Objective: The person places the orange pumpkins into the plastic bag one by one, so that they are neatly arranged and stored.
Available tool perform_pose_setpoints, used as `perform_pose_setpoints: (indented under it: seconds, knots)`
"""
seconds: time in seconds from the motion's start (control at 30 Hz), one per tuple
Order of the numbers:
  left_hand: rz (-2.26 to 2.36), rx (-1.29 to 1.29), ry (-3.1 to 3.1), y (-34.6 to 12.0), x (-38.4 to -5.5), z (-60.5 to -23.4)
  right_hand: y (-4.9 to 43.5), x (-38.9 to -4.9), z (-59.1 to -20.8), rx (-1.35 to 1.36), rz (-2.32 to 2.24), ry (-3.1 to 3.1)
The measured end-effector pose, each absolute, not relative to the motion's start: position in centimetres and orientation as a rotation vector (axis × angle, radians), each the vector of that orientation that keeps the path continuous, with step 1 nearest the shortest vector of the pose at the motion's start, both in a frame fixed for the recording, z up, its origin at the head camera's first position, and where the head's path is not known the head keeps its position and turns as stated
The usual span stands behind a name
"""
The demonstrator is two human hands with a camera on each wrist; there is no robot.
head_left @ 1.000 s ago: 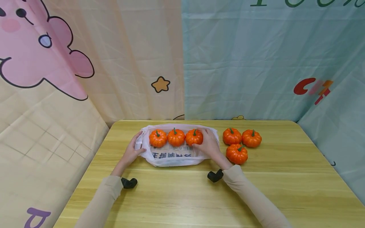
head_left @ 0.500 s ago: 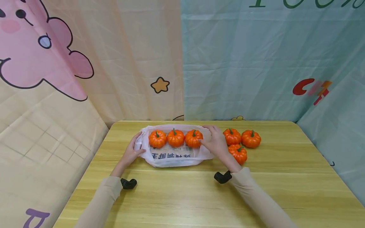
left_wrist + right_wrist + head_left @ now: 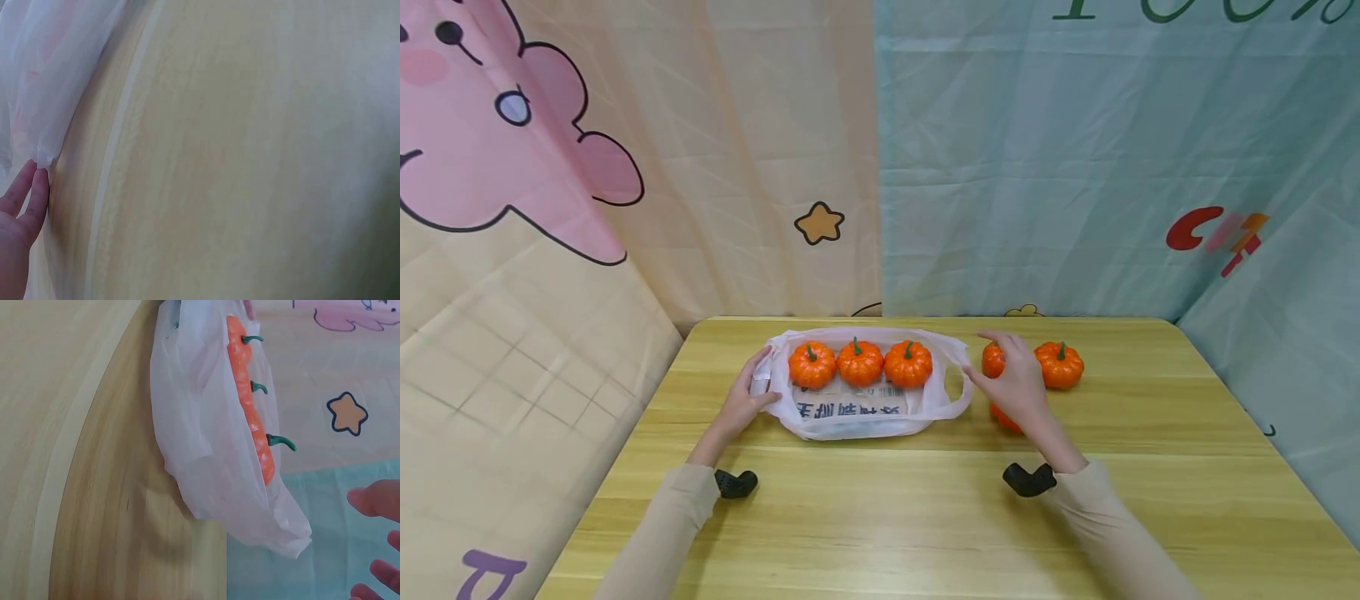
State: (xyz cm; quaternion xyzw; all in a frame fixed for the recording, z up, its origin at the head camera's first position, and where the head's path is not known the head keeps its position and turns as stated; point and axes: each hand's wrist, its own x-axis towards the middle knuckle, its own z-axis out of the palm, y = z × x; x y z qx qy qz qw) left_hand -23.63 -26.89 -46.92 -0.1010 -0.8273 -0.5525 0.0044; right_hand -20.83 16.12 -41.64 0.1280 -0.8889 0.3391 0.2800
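A white plastic bag lies spread on the table with its mouth up. Three small orange pumpkins with green stems sit in a row inside it, above a printed sheet. My left hand holds the bag's left end; in the left wrist view its fingertips are at the plastic edge. To the right of the bag, my right hand hovers with thumb and fingers apart. It partly hides two loose pumpkins, a rear one and a front one. Another pumpkin shows beyond the hand.
The wooden table reaches back to hanging printed curtains. Black camera mounts stick out from both wrists, left mount and right mount. The bag's right handle loop stands beside my right thumb.
My right hand has let go of the rightmost pumpkin in the bag and moved right, over the loose pumpkins. The left hand has stayed at the bag's left end.
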Motion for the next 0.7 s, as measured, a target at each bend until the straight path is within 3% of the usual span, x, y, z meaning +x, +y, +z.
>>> perform_pose_setpoints:
  seconds: [0.23,0.7]
  knots:
    - [-1.75,-0.332,-2.581,-26.1,-22.4,-44.9,18.5,-20.2,-42.1,0.329,0.931,-2.362]
    - [-1.745,-0.333,-2.584,-26.1,-22.4,-44.9,23.3,-19.1,-43.3,0.186,0.95,-2.354]
